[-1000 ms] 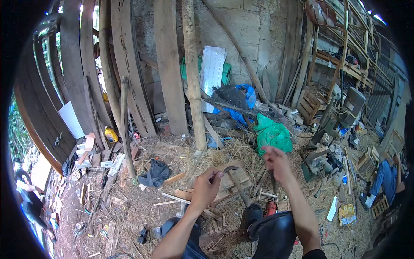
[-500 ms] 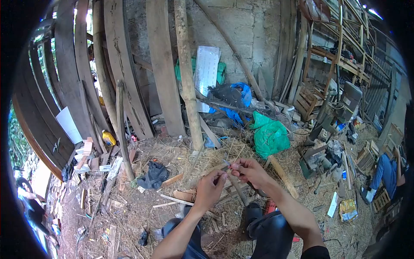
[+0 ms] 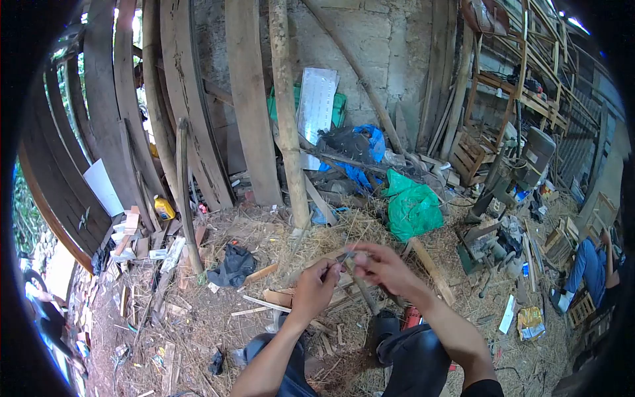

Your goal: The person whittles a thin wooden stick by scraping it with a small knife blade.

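In front of my knees, both hands are close together above the straw-covered floor. My left hand [image 3: 316, 284] is closed, with thumb and forefinger pinching a small thin dark-and-pale piece [image 3: 343, 257] whose kind I cannot make out. Right beside it, my right hand [image 3: 385, 270] has its fingers curled, partly blurred at the tips. Whatever those fingers hold is too small to name. Below the hands, a wooden pole [image 3: 366, 295] slants down toward my dark shoe [image 3: 386, 325]. A red cylinder [image 3: 413, 316] lies by that shoe.
A green plastic bag [image 3: 415, 208] sits ahead to the right, near a wooden post [image 3: 288, 126]. To the left are a black plastic bag [image 3: 236, 266] and a yellow bottle [image 3: 164, 208]. A person in blue trousers [image 3: 589, 268] is at the far right; scrap wood litters the floor.
My right hand has shifted slightly and its forefinger now stretches further left over the left fingertips. My left hand has moved a little down and left. The view has turned slightly.
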The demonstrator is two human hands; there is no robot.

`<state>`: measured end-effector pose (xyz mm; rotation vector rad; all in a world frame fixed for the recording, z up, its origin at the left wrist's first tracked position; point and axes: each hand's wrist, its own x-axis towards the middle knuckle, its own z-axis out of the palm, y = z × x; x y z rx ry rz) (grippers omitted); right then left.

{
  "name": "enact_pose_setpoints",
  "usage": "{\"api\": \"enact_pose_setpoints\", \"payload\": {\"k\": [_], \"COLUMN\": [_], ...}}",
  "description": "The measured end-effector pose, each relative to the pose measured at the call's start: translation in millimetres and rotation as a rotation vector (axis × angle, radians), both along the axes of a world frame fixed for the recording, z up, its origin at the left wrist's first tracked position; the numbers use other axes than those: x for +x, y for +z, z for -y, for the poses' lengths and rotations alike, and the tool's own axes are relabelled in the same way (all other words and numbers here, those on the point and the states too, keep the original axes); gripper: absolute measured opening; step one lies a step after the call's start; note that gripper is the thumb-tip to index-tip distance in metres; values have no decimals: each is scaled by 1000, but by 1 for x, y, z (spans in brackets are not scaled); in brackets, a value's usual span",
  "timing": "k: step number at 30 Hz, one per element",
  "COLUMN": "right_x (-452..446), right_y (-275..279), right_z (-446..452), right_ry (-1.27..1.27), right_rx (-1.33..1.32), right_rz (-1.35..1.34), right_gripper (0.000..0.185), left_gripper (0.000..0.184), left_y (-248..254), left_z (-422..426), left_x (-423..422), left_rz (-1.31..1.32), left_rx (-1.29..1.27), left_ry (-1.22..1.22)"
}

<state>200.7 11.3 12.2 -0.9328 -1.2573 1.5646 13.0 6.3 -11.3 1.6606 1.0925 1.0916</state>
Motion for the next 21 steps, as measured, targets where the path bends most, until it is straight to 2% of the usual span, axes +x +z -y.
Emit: {"api": "enact_pose_setpoints", "payload": {"k": [1,7,9,11,13,15,16,18,20,21], "right_x": [-4,11,17,27,64,88,85,69,24,11], "right_y": [0,-5,-10,-13,-10,-13,-14,-12,10,5], "right_z": [1,-13,-18,-25,-32,-44,-43,-28,-4,-3], "right_ry": [113,89,71,-168,-179,-395,-391,-291,-190,-194], "right_rx": [-26,-97,-83,-52,-40,1,2,-32,13,11], "right_rz": [5,-7,1,113,29,-229,-230,-152,60,58], "right_gripper": [25,22,22,21,21,22,22,25,25,25], "left_gripper": [15,14,16,16,17,17,17,16,16,16], "left_y": [0,-2,1,2,-2,-8,-6,2,-4,-6], "left_z": [1,2,4,7,8,8,6,4,-3,-5], "left_x": [2,5,7,6,0,-8,-9,-8,-5,-3], "left_rz": [-2,44,-25,-29,-30,63,63,94,82,69], "left_rx": [1,22,19,37,61,16,18,-77,-46,-13], "left_ry": [-4,-47,-52,-58,-57,-47,-44,-21,-30,-38]}}
